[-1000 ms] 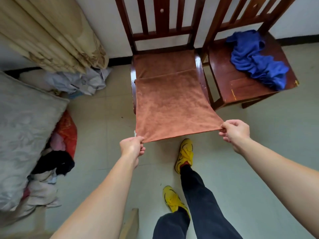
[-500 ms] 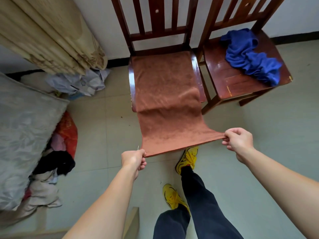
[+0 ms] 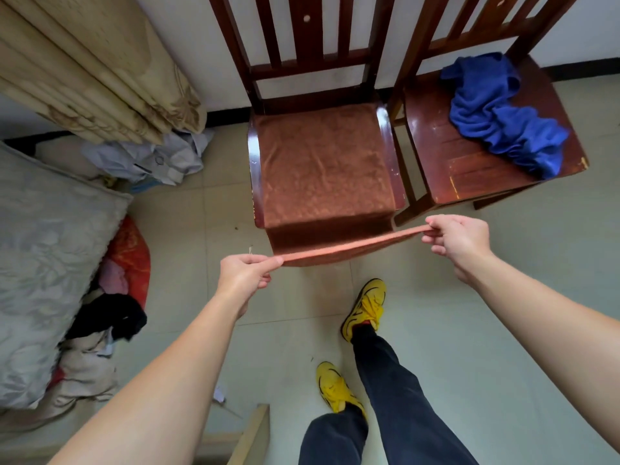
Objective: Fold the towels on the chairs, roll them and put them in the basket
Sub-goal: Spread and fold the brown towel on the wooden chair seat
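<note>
Rust-brown towel: the rust-brown terry towel [image 3: 322, 169] lies spread flat over the seat of the dark wooden slat-back chair [image 3: 255, 156] at centre far; its near end hangs past the seat's front edge and is drawn taut between both hands.
Left hand: the left hand [image 3: 246, 271] is pinched shut on the towel's near left corner, thumb on top, in front of the chair's near left corner.
Right hand: the right hand [image 3: 458, 239] is clamped on the towel's near right corner, fingers curled over the hem, slightly farther away than the left.
Held edge: runs as a thin stretched band from hand to hand, rising toward the right.
Blue towel: a crumpled royal-blue towel [image 3: 503, 115] lies in a heap on the seat of the second dark wooden chair [image 3: 469, 176], just right of the first.
Floor: pale tiled floor [image 3: 503, 313]; the person's yellow shoes [image 3: 365, 308] and dark trousers stand near the chair.
Left side: a grey patterned bedcover [image 3: 43, 246] with a pile of mixed clothes [image 3: 110, 297] beside it, and a beige gathered curtain [image 3: 94, 62] at far left.
</note>
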Motion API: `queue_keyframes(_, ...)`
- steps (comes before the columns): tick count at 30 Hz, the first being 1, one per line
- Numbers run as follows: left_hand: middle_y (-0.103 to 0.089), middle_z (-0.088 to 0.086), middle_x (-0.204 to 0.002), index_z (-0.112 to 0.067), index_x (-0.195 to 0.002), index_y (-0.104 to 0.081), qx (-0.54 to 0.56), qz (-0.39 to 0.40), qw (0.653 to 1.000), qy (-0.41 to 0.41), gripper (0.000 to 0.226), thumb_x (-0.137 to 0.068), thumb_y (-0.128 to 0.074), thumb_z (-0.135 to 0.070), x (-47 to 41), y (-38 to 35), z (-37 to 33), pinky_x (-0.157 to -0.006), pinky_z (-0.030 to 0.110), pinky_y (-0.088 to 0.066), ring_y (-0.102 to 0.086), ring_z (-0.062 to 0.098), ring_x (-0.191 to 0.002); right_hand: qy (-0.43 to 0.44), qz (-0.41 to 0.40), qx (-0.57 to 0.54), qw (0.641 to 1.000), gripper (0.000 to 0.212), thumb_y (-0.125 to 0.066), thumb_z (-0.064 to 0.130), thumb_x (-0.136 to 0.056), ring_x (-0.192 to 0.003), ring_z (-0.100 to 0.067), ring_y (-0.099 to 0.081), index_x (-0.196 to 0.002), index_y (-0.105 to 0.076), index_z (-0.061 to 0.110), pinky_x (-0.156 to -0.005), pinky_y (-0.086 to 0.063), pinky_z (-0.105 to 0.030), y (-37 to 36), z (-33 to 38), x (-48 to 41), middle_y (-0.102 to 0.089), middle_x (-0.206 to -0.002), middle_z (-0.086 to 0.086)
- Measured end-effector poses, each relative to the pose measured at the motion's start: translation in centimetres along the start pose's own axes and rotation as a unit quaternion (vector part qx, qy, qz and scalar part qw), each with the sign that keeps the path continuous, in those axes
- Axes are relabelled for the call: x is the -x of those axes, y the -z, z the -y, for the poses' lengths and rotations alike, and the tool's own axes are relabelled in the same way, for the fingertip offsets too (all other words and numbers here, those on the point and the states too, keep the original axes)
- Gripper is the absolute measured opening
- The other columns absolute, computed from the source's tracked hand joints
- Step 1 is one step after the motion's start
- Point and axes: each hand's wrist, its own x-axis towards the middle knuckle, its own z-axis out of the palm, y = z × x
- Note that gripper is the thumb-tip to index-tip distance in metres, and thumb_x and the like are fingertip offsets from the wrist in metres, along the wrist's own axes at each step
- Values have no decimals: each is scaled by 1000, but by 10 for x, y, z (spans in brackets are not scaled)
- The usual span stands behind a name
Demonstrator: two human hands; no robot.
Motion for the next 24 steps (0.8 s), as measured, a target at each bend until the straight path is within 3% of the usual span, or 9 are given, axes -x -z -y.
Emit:
queue_keyframes(2,-64,5,-70,-7,-87,-68,-47,4,999,-24,27,-66,-85,-11,-10,3,-23,-63,24,-49,-57,15,-59,2,16,-9,1000,9,-61,9,-82,-54,-9,-69,-81,-69,11,-40,-43,-14,-8,22,-12,-69,-67,-5)
queue_keyframes(5,-59,7,-64,-6,-85,-72,-128,-30,990,-58,17,-70,-72,2,-35,3,-59,-62,27,-43,-50,20,-56,29,57,29,997,19,-60,0,-80,-59,-7,-69,-92,-70,11,-43,-46,-15,-18,53,-35,-69,-73,-6)
queue_keyframes(7,-58,3,-59,-9,-83,-75,-200,-66,974,-87,17,-75,-62,-1,-52,1,-82,-60,23,-39,-49,20,-55,58,72,80,992,24,-64,-2,-78,-60,-11,-65,-98,-71,12,-47,-49,-18,-26,71,-52,-69,-73,-6)
queue_keyframes(10,-60,-2,-62,-13,-81,-76,-266,-109,947,-143,12,-83,-64,-13,-76,-2,-115,-65,24,-37,-54,22,-68,102,65,158,980,20,-71,4,-78,-63,-21,-61,-96,-74,11,-59,-53,-30,-39,94,-79,-69,-73,-5)
queue_keyframes(14,-68,3,-82,-14,-89,-77,-263,-137,943,-148,11,-83,-70,-20,-116,-5,-150,-75,24,-40,-59,21,-82,181,62,230,954,7,-71,23,-84,-69,-13,-60,-88,-76,21,-72,-49,-31,-55,119,-116,-69,-74,5)
queue_keyframes(17,-69,5,-88,-12,-94,-76,-259,-127,946,-149,14,-84,-69,-18,-144,-6,-170,-77,23,-40,-61,20,-86,208,67,267,939,8,-71,27,-84,-80,-17,-63,-88,-75,20,-77,-47,-28,-68,134,-143,-71,-82,0)
queue_keyframes(24,-67,6,-87,-11,-96,-75,-228,-101,957,-148,16,-86,-67,-21,-224,-19,-203,-79,25,-43,-61,21,-86,199,75,268,940,14,-71,27,-85,-95,-26,-67,-92,-74,15,-90,-53,-42,-104,154,-203,-72,-94,-10)
